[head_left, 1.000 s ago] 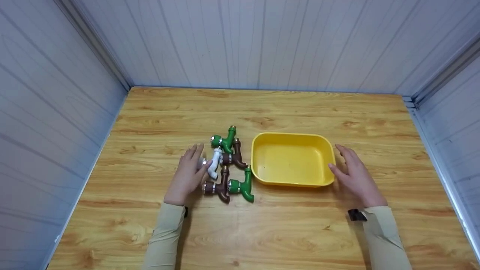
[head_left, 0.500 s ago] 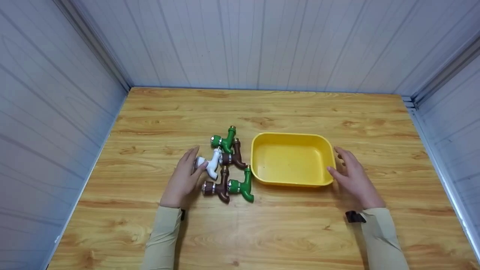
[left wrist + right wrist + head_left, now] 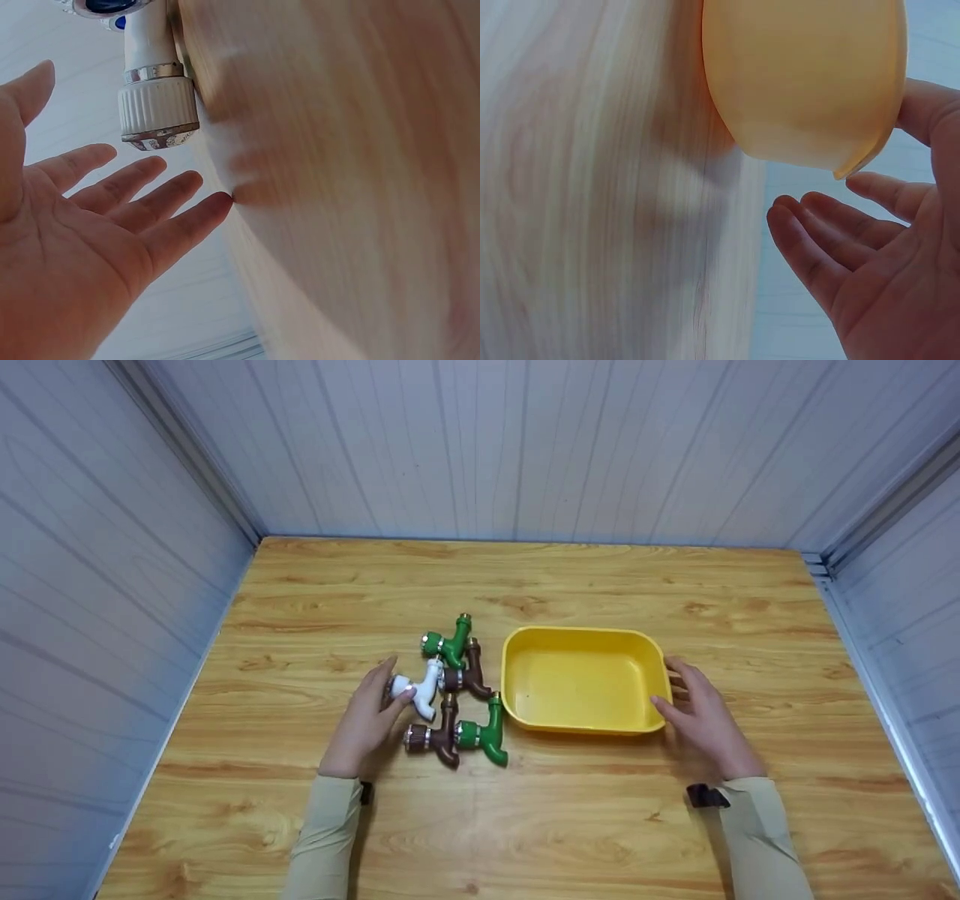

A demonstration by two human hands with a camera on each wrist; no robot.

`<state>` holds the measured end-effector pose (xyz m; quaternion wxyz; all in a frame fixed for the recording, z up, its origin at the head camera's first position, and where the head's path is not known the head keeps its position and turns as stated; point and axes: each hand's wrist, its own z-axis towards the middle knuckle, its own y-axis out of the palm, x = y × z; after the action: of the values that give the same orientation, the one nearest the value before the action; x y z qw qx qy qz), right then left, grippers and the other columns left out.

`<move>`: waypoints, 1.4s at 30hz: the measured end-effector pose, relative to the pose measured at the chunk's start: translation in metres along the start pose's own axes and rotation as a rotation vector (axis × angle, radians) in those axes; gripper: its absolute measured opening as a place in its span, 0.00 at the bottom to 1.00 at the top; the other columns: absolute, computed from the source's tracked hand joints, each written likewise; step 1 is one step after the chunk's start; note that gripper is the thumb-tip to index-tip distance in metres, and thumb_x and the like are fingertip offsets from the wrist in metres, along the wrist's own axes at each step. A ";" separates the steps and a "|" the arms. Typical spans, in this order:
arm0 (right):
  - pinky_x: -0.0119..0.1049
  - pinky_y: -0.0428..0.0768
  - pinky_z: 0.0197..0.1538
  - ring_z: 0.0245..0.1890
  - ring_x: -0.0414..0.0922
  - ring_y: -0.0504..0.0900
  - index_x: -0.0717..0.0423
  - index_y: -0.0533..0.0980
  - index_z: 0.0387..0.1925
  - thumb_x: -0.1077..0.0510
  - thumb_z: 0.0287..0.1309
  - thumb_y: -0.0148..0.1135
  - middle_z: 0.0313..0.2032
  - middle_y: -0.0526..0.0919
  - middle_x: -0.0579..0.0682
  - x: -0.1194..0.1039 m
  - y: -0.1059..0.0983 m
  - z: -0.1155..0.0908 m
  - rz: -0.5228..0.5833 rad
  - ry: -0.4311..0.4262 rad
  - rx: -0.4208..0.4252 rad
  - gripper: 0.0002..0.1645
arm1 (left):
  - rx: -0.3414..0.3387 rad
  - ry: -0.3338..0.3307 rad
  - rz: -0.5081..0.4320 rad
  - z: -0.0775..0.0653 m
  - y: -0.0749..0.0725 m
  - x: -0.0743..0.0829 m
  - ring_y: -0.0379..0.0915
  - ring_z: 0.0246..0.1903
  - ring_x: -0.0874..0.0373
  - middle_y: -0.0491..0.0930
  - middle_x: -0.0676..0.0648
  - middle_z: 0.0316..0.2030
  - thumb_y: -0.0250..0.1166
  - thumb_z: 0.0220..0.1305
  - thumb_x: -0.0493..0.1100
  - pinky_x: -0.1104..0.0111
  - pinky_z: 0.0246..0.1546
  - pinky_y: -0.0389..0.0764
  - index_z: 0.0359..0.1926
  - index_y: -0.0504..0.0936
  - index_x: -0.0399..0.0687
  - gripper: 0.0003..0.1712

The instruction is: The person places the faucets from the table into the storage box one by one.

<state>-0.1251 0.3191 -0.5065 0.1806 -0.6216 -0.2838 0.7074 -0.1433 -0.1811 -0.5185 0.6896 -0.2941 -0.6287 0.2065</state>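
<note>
In the head view my left hand [image 3: 366, 721] reaches around the knob end of a white faucet [image 3: 424, 690], thumb above it. The left wrist view shows the fingers spread and apart from the white ribbed knob [image 3: 157, 105]. Two brown faucets [image 3: 448, 735] and two green faucets [image 3: 491, 733] lie close beside the white one. A yellow plastic bin [image 3: 585, 682] stands right of them with nothing in it. My right hand [image 3: 705, 724] is at the bin's right end, thumb over the rim. Its other fingers are relaxed and extended below the rim in the right wrist view.
A wood-grain table [image 3: 570, 825] carries everything. Pale panel walls [image 3: 487, 450] close it off at the back, left and right. The bin's left wall stands close to the nearest faucets.
My left hand has drawn back slightly to the left, uncovering the white faucet's knob. My right hand has shifted a little left, its thumb further over the bin's rim. Faucets and bin stay put.
</note>
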 end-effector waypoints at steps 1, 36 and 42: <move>0.57 0.70 0.59 0.60 0.59 0.67 0.60 0.55 0.70 0.51 0.64 0.60 0.65 0.62 0.61 0.000 0.000 0.000 0.006 0.002 -0.001 0.40 | 0.000 0.004 -0.008 0.001 0.000 0.000 0.56 0.65 0.40 0.59 0.35 0.68 0.58 0.67 0.55 0.50 0.67 0.56 0.72 0.55 0.42 0.40; 0.54 0.74 0.56 0.56 0.59 0.72 0.60 0.55 0.70 0.54 0.64 0.61 0.62 0.67 0.62 -0.001 0.003 0.001 0.050 0.058 0.005 0.40 | -0.028 -0.012 -0.229 0.009 -0.002 -0.003 0.69 0.55 0.39 0.68 0.31 0.59 0.74 0.47 0.31 0.53 0.58 0.71 0.71 0.55 0.37 0.53; 0.55 0.74 0.56 0.56 0.60 0.73 0.61 0.55 0.70 0.57 0.64 0.60 0.62 0.67 0.64 -0.001 0.004 0.001 0.063 0.052 0.011 0.39 | -0.032 -0.006 -0.215 0.010 -0.001 -0.006 0.69 0.56 0.39 0.70 0.32 0.59 0.73 0.48 0.29 0.53 0.59 0.70 0.70 0.58 0.38 0.50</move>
<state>-0.1255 0.3152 -0.5078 0.1690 -0.6472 -0.2553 0.6981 -0.1538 -0.1846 -0.5217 0.7012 -0.2352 -0.6619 0.1224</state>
